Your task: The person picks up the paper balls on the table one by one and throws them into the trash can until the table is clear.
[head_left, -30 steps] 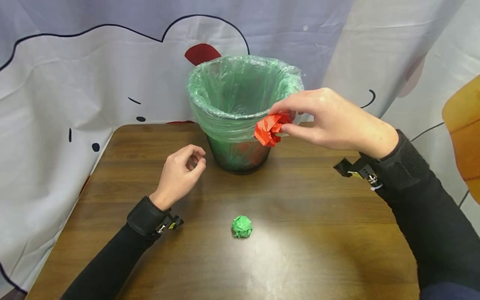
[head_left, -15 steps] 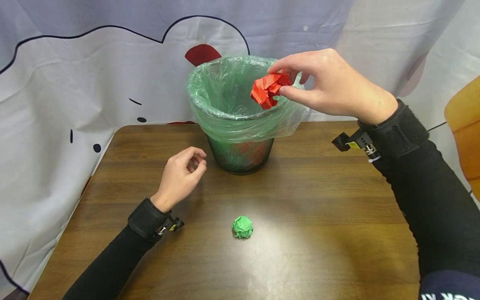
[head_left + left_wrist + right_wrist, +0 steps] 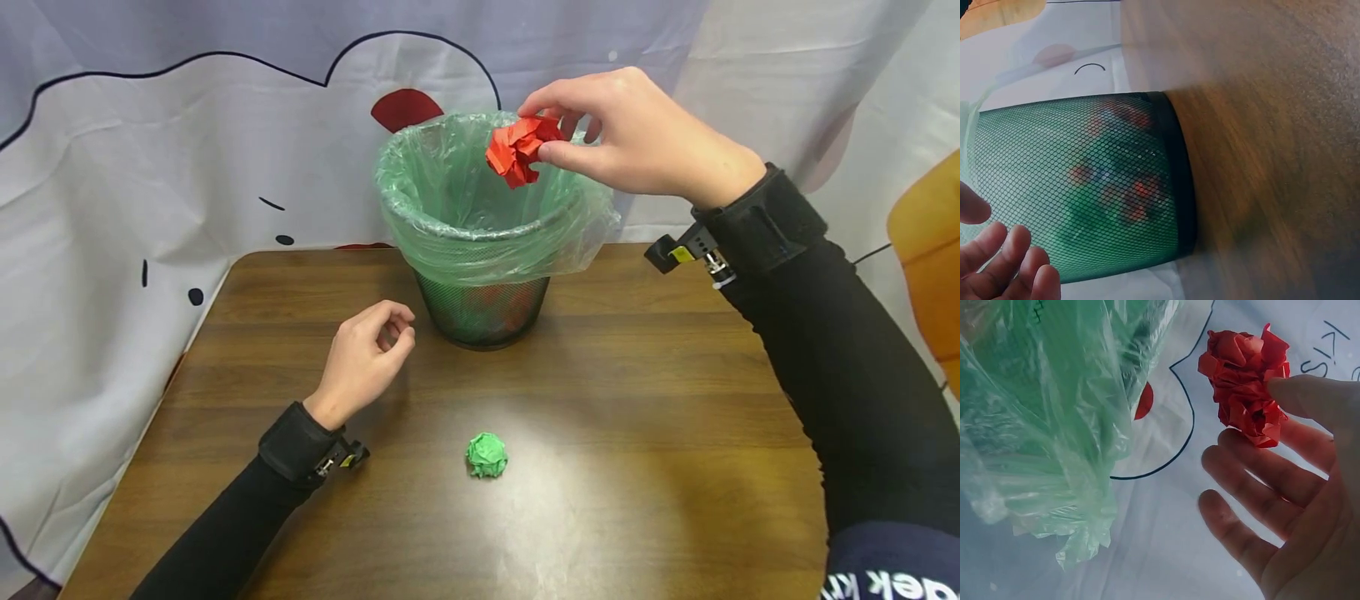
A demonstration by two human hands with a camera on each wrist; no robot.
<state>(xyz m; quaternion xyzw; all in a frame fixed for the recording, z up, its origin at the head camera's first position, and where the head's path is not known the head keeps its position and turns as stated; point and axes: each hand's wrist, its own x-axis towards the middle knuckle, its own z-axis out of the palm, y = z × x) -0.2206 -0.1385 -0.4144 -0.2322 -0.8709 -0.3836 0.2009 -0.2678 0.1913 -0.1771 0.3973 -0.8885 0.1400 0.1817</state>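
Observation:
A crumpled ball of red paper is pinched between the thumb and fingers of my right hand, above the bin's opening in the head view. The same red paper ball shows up close in the right wrist view, with the other fingers spread below it. The black mesh wastebasket has a green plastic liner folded over its rim. My left hand is loosely curled and holds nothing, just left of the bin. A crumpled green paper ball lies on the table in front.
The brown wooden table carries the bin near its back edge. Behind it hangs a pale printed curtain. Through the mesh in the left wrist view, blurred red and green shapes show inside the bin.
My right hand has risen with the red paper ball from the bin's front right rim to above its opening, then shifted slightly left. The liner's right side now hangs looser. My left hand has barely moved.

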